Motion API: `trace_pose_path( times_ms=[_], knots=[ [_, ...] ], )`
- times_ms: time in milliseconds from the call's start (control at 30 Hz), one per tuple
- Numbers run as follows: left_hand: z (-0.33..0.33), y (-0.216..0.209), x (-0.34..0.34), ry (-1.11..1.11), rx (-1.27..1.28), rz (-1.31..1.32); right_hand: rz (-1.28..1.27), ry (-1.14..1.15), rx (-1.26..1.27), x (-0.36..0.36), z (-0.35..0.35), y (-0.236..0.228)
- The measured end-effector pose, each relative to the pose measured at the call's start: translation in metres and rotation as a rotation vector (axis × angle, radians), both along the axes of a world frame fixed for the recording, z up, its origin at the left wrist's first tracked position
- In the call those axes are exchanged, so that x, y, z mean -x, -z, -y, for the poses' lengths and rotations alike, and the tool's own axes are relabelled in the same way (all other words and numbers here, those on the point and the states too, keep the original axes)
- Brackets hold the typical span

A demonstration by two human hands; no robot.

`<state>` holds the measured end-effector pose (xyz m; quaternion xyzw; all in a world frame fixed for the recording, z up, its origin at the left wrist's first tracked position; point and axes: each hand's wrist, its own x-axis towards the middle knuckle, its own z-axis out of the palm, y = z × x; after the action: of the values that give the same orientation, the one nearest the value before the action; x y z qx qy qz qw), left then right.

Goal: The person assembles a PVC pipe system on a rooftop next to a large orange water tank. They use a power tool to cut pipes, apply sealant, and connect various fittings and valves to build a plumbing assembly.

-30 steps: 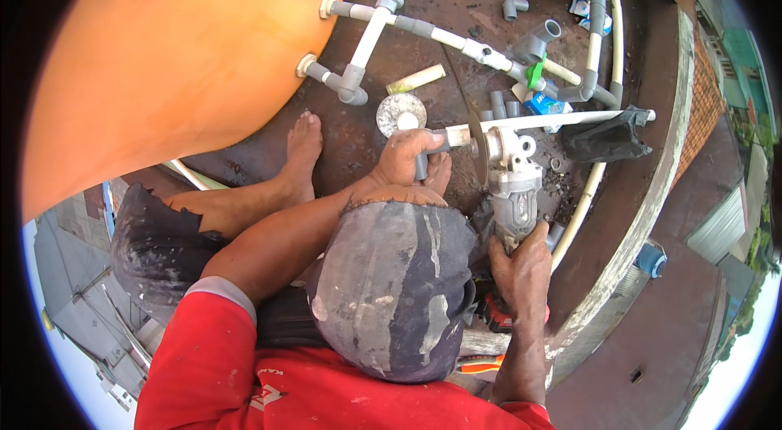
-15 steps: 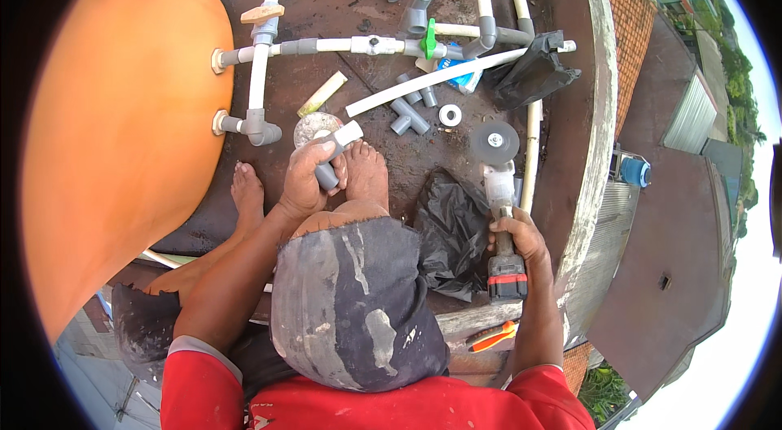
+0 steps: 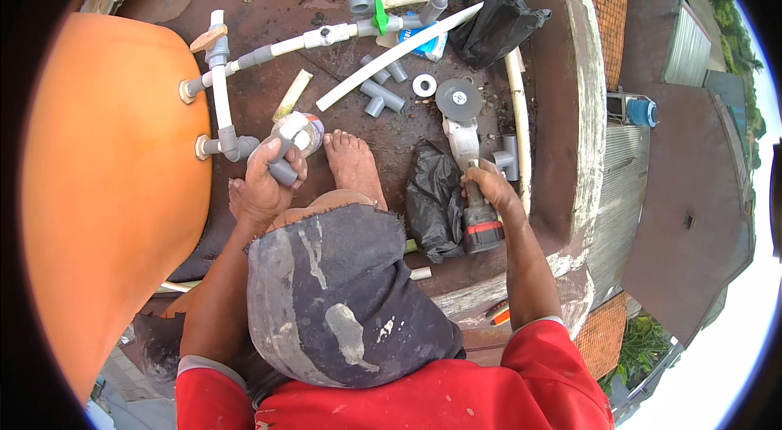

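Note:
My left hand (image 3: 269, 184) is closed around a grey PVC pipe fitting (image 3: 283, 172) with a short white pipe stub in it. Just beyond it stands a round, whitish container (image 3: 308, 133), partly hidden by the fitting. To the right, my right hand (image 3: 489, 187) grips a cordless angle grinder (image 3: 463, 137) by its body. The grinder's dark disc (image 3: 459, 99) points away from me, and its black and red battery (image 3: 483, 233) is nearest me. Whether the disc spins, I cannot tell. A crumpled black plastic bag (image 3: 436, 206) lies left of the grinder.
An orange tank (image 3: 122, 161) fills the left, joined to pipework with a green-handled valve (image 3: 380, 15). Loose grey fittings (image 3: 383, 96), a white tape roll (image 3: 423, 85) and a long white pipe (image 3: 391, 51) lie ahead. A low wall (image 3: 593, 104) bounds the right, with rooftops beyond.
The view has shifted, so the scene sits differently in it. My left hand has tilted the fitting, its white stub now turned over the container. The grinder remains in my right hand.

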<state>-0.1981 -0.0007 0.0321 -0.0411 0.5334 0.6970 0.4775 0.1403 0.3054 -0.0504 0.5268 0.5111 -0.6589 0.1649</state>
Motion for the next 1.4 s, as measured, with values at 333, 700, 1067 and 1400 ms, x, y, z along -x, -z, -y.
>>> trace_pose_path(
  times_ms=[333, 700, 1067, 1400],
  knots=[
    [0.010, 0.011, 0.004, 0.002, 0.015, -0.103, 0.230, -0.550, -0.570, 0.001, -0.001, -0.005],
    [0.036, 0.008, 0.009, 0.067, 0.408, -0.170, 0.308, -0.706, -0.802, -0.008, 0.014, -0.004],
    [0.006, -0.023, -0.005, 0.180, 0.448, -0.417, 0.437, -0.991, -0.860, 0.017, -0.009, -0.031],
    [-0.067, -0.016, -0.007, 0.293, 0.431, -1.565, -0.320, -0.122, -0.205, 0.202, 0.057, -0.101]
  ],
)
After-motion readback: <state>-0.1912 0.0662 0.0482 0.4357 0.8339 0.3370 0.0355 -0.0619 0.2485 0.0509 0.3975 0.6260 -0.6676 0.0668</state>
